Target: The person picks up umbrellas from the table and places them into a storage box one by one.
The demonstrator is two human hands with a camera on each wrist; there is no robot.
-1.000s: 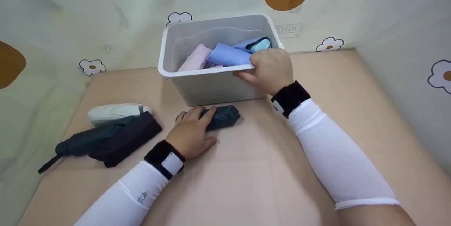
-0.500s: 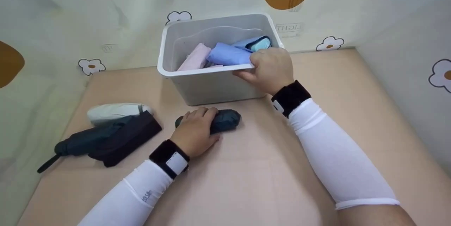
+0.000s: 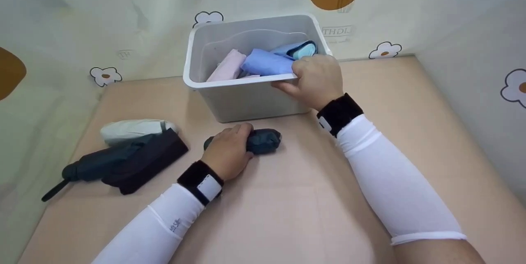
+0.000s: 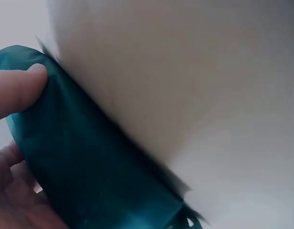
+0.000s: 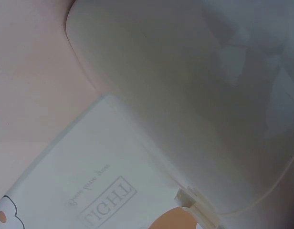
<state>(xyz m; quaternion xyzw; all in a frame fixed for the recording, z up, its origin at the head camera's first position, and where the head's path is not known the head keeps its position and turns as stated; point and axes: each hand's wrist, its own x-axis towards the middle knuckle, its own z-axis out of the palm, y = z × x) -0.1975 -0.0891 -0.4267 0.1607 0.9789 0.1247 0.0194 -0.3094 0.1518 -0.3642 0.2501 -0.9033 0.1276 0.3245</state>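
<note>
My left hand (image 3: pixel 228 151) grips a compact dark teal folded umbrella (image 3: pixel 264 141) on the table in front of the bin. In the left wrist view, the thumb lies over the umbrella's teal fabric (image 4: pixel 99 157) and the other fingers are on its opposite side. A small loop shows at one end of it. My right hand (image 3: pixel 317 81) holds the front rim of a light grey plastic bin (image 3: pixel 254 101) near its right corner, thumb beneath the rim. Inside the bin lie a pink bundle (image 3: pixel 227 66), a blue bundle (image 3: pixel 267 62) and a blue one with a turquoise end (image 3: pixel 305 51).
Left of my left hand lie three more folded umbrellas: a pale one (image 3: pixel 131 131), a dark green one (image 3: pixel 96 163) with a strap at its end, and a blackish one (image 3: pixel 146 163). The bin stands near the patterned wall covering (image 3: pixel 144 42) behind the table (image 3: pixel 287 214).
The left hand has closed round the teal umbrella, whose near-left end now shows past the fingers. The umbrella has shifted slightly toward me. My right hand stays on the rim.
</note>
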